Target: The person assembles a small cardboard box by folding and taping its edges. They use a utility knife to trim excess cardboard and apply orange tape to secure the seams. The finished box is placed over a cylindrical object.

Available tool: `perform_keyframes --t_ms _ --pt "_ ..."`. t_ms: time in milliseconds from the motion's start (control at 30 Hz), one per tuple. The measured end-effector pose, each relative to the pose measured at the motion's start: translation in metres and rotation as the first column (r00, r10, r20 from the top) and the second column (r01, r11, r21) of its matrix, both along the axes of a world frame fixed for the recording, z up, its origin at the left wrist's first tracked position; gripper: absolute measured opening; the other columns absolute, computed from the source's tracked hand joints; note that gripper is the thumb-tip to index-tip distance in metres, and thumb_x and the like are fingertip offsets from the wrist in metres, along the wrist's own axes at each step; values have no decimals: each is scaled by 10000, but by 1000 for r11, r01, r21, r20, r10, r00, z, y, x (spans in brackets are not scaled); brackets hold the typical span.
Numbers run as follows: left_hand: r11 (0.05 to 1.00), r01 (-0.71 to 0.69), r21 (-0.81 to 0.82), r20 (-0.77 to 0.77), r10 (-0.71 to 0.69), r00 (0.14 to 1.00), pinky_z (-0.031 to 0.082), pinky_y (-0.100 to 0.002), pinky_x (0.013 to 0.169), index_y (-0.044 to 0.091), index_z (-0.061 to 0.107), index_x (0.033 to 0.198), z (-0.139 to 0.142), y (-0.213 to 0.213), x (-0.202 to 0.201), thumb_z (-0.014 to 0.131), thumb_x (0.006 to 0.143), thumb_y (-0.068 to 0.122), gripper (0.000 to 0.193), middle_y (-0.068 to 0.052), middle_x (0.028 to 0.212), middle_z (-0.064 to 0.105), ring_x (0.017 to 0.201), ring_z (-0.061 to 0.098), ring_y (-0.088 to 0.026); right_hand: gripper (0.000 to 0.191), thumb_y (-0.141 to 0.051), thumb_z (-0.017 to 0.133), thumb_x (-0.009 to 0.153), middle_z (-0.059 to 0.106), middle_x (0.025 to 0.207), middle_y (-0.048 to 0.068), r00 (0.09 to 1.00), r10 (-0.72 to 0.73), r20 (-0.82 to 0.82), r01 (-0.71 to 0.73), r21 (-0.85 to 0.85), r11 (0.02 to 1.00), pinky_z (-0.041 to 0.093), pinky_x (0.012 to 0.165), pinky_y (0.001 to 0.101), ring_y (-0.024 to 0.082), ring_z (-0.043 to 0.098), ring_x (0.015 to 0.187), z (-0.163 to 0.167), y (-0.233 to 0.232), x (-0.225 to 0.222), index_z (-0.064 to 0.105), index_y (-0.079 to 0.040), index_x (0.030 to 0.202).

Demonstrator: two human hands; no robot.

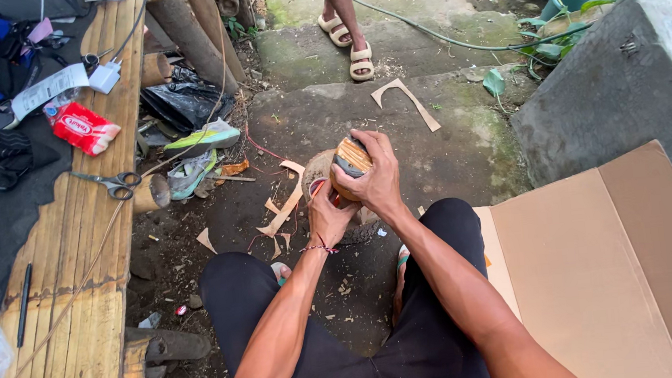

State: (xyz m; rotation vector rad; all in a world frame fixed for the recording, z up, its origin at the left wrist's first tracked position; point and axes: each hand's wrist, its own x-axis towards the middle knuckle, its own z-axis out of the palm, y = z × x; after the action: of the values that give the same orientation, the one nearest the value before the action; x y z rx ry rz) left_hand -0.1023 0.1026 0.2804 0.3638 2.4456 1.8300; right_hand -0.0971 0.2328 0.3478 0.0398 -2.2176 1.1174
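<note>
The right hand (376, 179) curls its fingers tight over the top of a small round wooden piece (347, 164) held above the knees. The left hand (328, 214) pinches its lower edge from below. Cardboard scraps (285, 206) litter the ground just ahead. A bamboo bench (91, 259) with scissors (113, 182) hems in the left; flat cardboard (594, 272) the right. Another person's sandalled feet (349, 46) stand well beyond.

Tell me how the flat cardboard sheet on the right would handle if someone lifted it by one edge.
The cardboard sheet is broad and thin, so it would probably feel light but awkward. It shows a fold crease, so it would likely bend there rather than stay rigid. Lying flat, it should slide, not roll.
</note>
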Motion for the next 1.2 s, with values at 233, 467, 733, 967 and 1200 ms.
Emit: perform_keyframes --t_ms 233,467,733,967,1200 --pt "990 115 80 -117 -106 988 567 -373 1011 28 196 1593 -4 -2 6 917 702 211 1160 -239 1396 608 1248 660 -293 688 -252 875 738 619 1272 189 1000 13 10 -13 19 1000 562 973 386 301 678 1134 2 4 8 632 -7 1333" --pt "999 -26 -25 -316 16 949 511 -421 1138 14 287 1578 -7 5 10 943 779 352 1088 -246 1541 447 1421 508 -339 727 -584 452 1001 582 1360 183 944 326 50 -318 -124 940 442 1113 418 311 586 1282 -7 37 11 568 -24 1449" --pt "989 150 18 -135 -146 980 469 -427 1160 9 274 1533 0 9 -2 902 795 405 1048 -265 1514 508 1409 551 -348 1010 -763 108 995 672 1300 181 918 389 -78 -327 -703 632 439 1161 408 288 615 1259 -56 59 -11 567 29 1421" --pt "981 186 58 -158 -175 972 457 -425 1110 -20 198 1564 8 11 -7 883 755 452 1160 -261 1487 484 1359 546 -345 1066 -811 133 935 709 1232 187 959 98 -267 -282 -938 203 495 1069 386 255 661 1144 -101 57 -19 622 66 1292" --pt "975 196 -108 -111 -208 972 516 -422 1046 47 510 1439 10 9 -11 885 717 515 939 -180 1314 673 1237 665 -310 948 -755 200 1024 712 1209 140 976 -56 -212 -195 -956 217 509 1029 387 235 657 1119 -159 35 -22 589 55 1325"
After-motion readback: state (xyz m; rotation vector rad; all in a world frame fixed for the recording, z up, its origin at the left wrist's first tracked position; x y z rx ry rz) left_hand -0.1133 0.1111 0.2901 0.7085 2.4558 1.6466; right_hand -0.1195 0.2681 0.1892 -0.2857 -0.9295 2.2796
